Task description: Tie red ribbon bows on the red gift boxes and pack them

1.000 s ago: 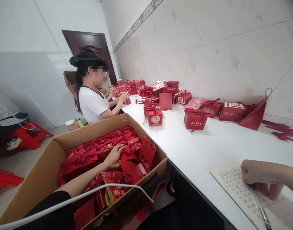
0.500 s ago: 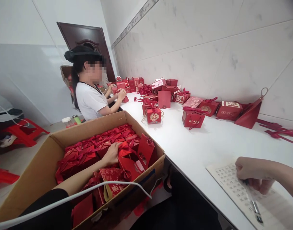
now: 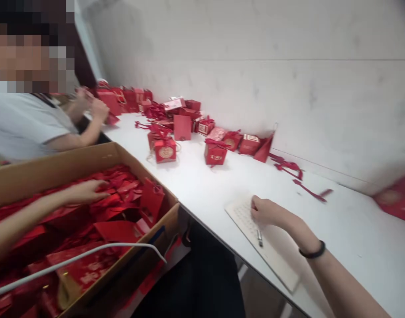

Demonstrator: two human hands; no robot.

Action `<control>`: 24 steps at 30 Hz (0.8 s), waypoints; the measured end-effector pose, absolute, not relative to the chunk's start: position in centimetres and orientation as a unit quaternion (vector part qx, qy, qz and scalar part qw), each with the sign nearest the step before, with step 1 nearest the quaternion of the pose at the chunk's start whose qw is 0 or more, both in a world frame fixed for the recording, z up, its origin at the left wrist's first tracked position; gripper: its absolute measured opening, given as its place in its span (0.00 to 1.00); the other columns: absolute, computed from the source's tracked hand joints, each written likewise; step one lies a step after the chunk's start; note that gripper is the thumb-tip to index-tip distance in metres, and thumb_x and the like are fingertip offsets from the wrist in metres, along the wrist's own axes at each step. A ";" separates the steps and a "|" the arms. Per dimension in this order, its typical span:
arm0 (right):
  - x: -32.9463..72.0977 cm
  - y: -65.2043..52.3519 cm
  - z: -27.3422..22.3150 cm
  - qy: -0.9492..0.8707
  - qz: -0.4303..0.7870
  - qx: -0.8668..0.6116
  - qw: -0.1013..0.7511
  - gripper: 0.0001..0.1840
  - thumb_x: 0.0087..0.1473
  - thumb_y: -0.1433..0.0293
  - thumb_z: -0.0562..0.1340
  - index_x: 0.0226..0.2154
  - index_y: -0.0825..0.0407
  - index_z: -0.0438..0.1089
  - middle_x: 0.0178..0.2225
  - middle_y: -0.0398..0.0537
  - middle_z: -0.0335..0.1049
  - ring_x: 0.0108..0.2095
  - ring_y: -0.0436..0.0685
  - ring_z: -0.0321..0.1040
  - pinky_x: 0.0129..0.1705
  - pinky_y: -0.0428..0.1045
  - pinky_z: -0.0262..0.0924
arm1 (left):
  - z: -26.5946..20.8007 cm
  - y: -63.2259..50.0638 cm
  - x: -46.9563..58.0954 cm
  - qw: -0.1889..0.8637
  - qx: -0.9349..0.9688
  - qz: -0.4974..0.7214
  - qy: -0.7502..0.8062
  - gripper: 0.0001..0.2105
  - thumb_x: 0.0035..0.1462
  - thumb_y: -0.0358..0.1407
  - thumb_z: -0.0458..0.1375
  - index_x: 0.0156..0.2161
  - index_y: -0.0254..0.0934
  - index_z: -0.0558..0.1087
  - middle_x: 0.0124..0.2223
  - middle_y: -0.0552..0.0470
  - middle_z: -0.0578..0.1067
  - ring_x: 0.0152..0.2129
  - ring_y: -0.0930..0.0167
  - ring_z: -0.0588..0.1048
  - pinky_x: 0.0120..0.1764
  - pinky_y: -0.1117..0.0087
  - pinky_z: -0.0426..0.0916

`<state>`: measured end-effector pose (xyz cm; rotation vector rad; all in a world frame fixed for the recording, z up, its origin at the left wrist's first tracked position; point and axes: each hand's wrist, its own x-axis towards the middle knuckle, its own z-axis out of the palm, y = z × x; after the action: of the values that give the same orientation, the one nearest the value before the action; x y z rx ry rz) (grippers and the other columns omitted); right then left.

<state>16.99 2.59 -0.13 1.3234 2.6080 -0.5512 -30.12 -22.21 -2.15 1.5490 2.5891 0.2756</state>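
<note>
My left hand [image 3: 89, 191] is over the red gift boxes [image 3: 114, 234] packed in the cardboard carton [image 3: 129, 165]. Its fingers are spread a little and slightly blurred, with nothing seen in them. On the white table, my right hand [image 3: 267, 211] rests on a sheet of paper [image 3: 277, 260] bearing rows of marks. Its fingers are curled round a pen [image 3: 260, 238], whose clip end sticks out below the hand; the tip is hidden. A red box with a handle cut-out [image 3: 152, 201] stands upright at the carton's right side.
Two ribbon-tied boxes, one with a gold emblem [image 3: 166, 152], one with gold lettering [image 3: 215, 152], stand on the table [image 3: 196, 181]. More red boxes [image 3: 182, 127] and loose ribbons [image 3: 310, 190] lie along the wall. A white cable [image 3: 116, 244] crosses the carton. A co-worker [image 3: 23, 119] sits at left.
The view has swung right and closer. My left hand has come off the bright red box it was touching, and its fingers have opened. My right hand stays on the paper.
</note>
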 end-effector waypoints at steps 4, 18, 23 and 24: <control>19.0 1.5 -1.7 0.867 -0.228 0.436 -0.081 0.10 0.50 0.74 0.50 0.34 0.52 0.64 0.23 0.42 0.64 0.22 0.51 0.59 0.27 0.46 0.50 | 4.3 -16.1 -26.1 -0.030 0.548 0.101 0.830 0.32 0.46 0.59 0.39 0.41 0.32 0.68 0.35 0.57 0.71 0.37 0.68 0.71 0.46 0.63 0.63; 21.0 1.8 -3.1 0.529 -0.625 0.360 -0.446 0.19 0.38 0.64 0.68 0.34 0.49 0.63 0.30 0.41 0.67 0.33 0.51 0.66 0.31 0.45 0.61 | -3.3 -3.4 -0.1 0.146 0.859 0.061 0.486 0.22 0.57 0.46 0.48 0.55 0.43 0.61 0.61 0.47 0.58 0.58 0.61 0.54 0.55 0.56 0.48; 20.2 0.3 -3.1 0.558 -0.594 0.380 -0.438 0.20 0.47 0.54 0.63 0.32 0.50 0.57 0.20 0.38 0.66 0.20 0.48 0.62 0.23 0.44 0.58 | -3.0 -2.5 -2.7 0.228 0.850 0.041 0.474 0.21 0.57 0.40 0.49 0.57 0.49 0.60 0.63 0.54 0.53 0.61 0.62 0.47 0.57 0.53 0.39; 20.0 -0.1 -3.1 0.573 -0.574 0.391 -0.435 0.20 0.48 0.53 0.62 0.30 0.50 0.56 0.17 0.37 0.64 0.17 0.48 0.59 0.21 0.43 0.55 | -2.9 -2.4 -3.0 0.238 0.846 0.041 0.475 0.22 0.56 0.37 0.49 0.57 0.49 0.60 0.63 0.55 0.54 0.61 0.62 0.48 0.57 0.53 0.38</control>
<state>19.96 -0.07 -3.15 1.7529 2.5738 -2.5761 -3.00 -2.36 -2.95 2.3192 1.3014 0.1129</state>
